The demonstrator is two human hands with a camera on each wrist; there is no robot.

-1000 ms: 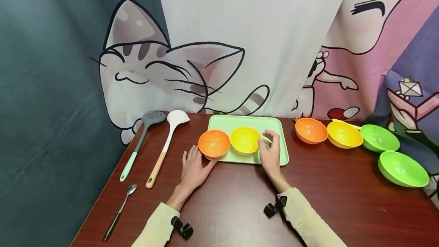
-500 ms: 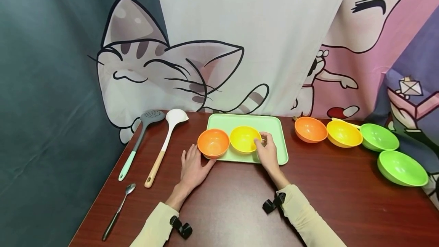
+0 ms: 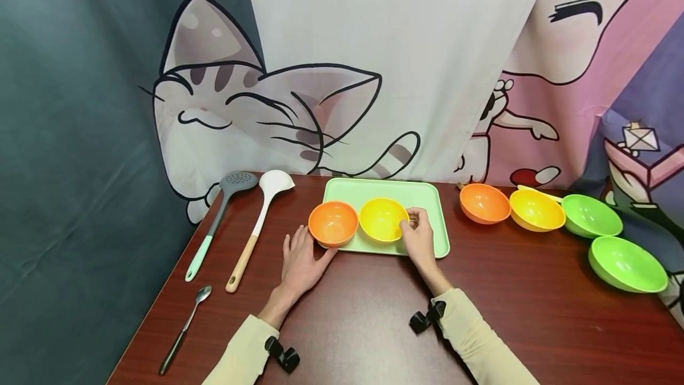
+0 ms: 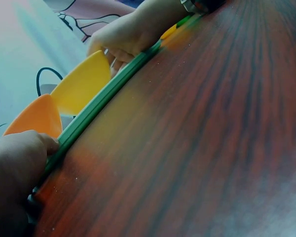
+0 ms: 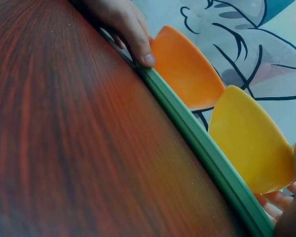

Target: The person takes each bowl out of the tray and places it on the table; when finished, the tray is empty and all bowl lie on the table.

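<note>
A pale green tray lies at the back middle of the dark wood table. On its front part stand an orange bowl and a yellow bowl, side by side. My left hand lies flat on the table, its thumb against the tray's front rim below the orange bowl. My right hand grips the yellow bowl's right rim, fingers curled on it. In the right wrist view its fingertips show under the yellow bowl.
A grey slotted spoon, a white ladle and a metal spoon lie at the left. Right of the tray stand an orange bowl, a yellow bowl and two green bowls. A printed cloth hangs behind.
My right hand has come in from just beside the yellow bowl and taken hold of its rim. The left hand and the bowls have stayed in place.
</note>
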